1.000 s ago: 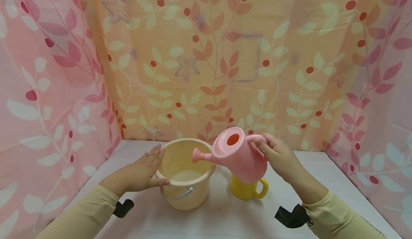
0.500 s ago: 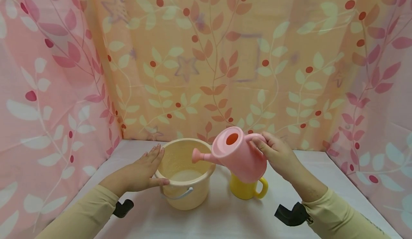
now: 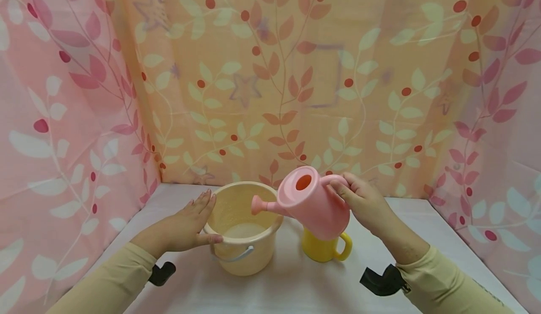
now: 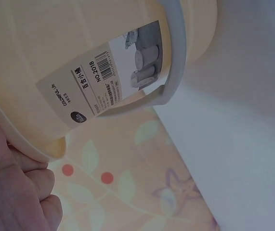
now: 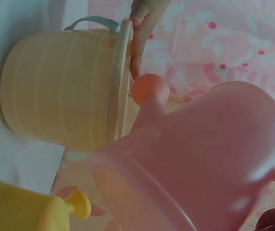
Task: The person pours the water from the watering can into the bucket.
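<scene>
My right hand [image 3: 367, 202] grips the handle of a pink watering can [image 3: 319, 206], with the fingers curled round it. The can is held in the air and tilts left; its spout's round rose [image 5: 150, 89] is over the rim of a cream bucket [image 3: 249, 257]. My left hand [image 3: 181, 225] rests on the bucket's left rim, fingers straight and thumb on the near side. Below the pink can, and partly hidden by it, stands a yellow watering can [image 3: 320, 248] with its handle to the right. A printed label [image 4: 98, 72] shows on the bucket's side in the left wrist view.
The bucket's blue-grey bail handle [image 3: 234, 256] hangs down at its front. Everything stands on a white-covered table [image 3: 296, 290]. Leaf-patterned cloth [image 3: 270, 70] closes off the back and both sides. Each wrist wears a black camera mount [image 3: 382, 280].
The pink watering can has shifted very slightly to the left together with my right hand. My left hand, the bucket and the yellow watering can stay where they were.
</scene>
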`<action>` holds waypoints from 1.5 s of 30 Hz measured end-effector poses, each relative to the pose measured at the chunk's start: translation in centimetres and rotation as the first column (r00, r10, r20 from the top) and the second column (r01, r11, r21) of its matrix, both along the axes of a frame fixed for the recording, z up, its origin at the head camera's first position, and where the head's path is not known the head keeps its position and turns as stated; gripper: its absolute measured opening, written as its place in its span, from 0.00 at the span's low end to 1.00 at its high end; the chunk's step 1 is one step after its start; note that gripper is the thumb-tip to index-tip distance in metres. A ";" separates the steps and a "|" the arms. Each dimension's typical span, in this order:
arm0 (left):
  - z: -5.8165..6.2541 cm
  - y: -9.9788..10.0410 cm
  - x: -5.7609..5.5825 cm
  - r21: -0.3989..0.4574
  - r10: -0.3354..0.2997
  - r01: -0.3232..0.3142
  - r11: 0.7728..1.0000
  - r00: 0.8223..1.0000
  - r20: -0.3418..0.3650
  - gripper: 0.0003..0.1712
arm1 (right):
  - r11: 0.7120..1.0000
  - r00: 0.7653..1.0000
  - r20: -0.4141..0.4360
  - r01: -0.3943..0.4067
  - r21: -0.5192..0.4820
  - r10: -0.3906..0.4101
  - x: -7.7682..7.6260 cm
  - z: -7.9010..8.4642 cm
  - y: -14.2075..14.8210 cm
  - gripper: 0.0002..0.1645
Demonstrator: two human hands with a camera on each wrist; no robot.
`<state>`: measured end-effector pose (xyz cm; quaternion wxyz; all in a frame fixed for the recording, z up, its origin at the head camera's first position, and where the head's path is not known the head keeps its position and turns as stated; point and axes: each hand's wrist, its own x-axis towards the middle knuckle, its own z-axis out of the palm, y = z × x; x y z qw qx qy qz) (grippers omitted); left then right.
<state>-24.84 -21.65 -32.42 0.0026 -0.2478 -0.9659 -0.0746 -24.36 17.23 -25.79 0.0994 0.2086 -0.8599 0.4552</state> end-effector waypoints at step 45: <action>0.4 0.2 0.5 0.009 -0.007 0.007 1.000 1.000 -0.002 0.65 | 0.999 0.999 -0.001 -0.033 0.013 0.033 -0.3 0.4 0.0 0.18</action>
